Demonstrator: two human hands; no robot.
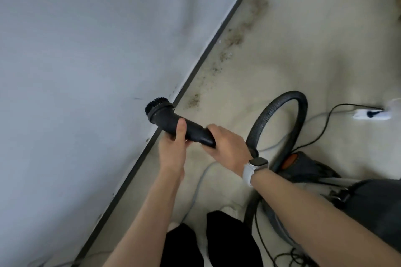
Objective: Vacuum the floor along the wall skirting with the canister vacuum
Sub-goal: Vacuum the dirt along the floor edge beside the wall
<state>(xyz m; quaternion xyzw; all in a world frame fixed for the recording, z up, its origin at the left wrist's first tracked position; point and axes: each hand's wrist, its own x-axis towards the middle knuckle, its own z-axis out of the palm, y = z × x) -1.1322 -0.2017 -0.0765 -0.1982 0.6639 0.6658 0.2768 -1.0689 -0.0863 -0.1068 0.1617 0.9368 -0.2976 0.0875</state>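
Head view, two hands, left hand (173,149) and right hand (227,147) fingers wrapped around one brush nozzle (173,119)

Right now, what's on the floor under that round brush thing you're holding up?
Under the round brush runs the dark skirting where wall meets floor. Brown crumbs of dirt lie beside it, farther along. The brush and both hands hide the strip directly beneath them.

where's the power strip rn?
Head view, far right: the white power strip lies on the floor, beyond the hose loop, with a black cord plugged in.
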